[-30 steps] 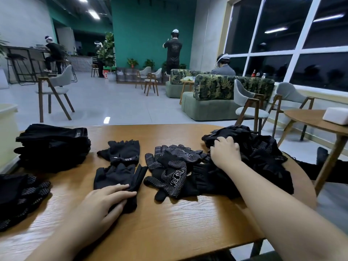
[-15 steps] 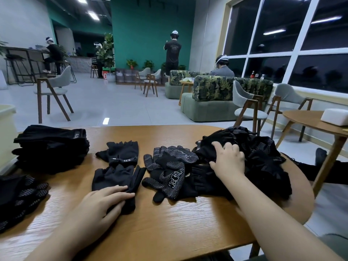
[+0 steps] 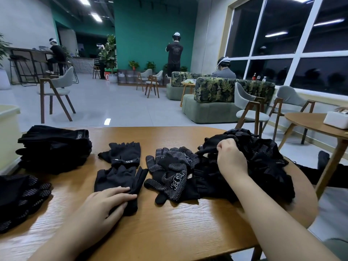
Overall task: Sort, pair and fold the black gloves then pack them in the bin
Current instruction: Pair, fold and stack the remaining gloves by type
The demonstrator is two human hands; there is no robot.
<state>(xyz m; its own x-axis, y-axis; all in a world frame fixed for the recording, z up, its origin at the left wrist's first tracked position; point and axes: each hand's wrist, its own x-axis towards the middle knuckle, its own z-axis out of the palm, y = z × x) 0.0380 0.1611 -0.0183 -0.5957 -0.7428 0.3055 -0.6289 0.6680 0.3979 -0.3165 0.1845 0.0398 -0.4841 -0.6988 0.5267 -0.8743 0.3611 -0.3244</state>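
Observation:
Black gloves lie in groups on a wooden table (image 3: 169, 228). My left hand (image 3: 105, 202) rests flat on the near end of a plain black glove (image 3: 116, 178); a second plain glove (image 3: 124, 152) lies just beyond it. A dotted glove with white lettering (image 3: 169, 178) lies in the middle. At the right, my right hand (image 3: 230, 159) pinches a black glove (image 3: 214, 143) at the top of a loose heap of gloves (image 3: 267, 166). A folded stack of plain gloves (image 3: 54, 147) sits far left, and dotted gloves (image 3: 18, 198) lie at the near left edge.
A pale bin (image 3: 8, 129) stands off the table's left edge. Beyond the table are chairs (image 3: 56, 91), a leaf-patterned sofa (image 3: 226, 102) and several people. A second round table (image 3: 318, 125) with a white box (image 3: 337, 119) stands at the right.
My right hand has gone from lying on the heap to pinching a glove and lifting it up. My left hand has stayed on the plain glove.

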